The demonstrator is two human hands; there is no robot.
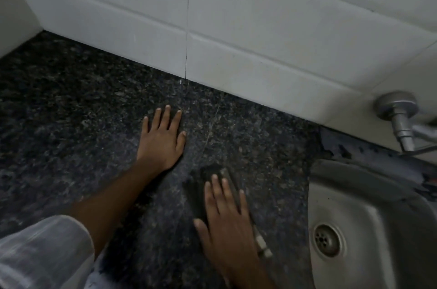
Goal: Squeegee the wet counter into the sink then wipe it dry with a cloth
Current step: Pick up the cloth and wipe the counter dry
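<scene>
Two hands lay on the dark tabletop (pixel 71 104). The left hand (pixel 162 139) rested flat, fingers (pixel 167 116) spread, holding nothing. The right hand (pixel 227 222) pressed one dark cloth (pixel 201 184) under flat fingers (pixel 223 191). One sink (pixel 369 199) lay just right of them.

Dark speckled granite counter (pixel 71 111), meeting white wall tiles at 12 o'clock: left hand (pixel 163 139) flat at centre, right hand (pixel 227 217) pressing dark cloth (pixel 201 194) at 6 o'clock, steel sink (pixel 378 217) inset at 4 o'clock.
</scene>
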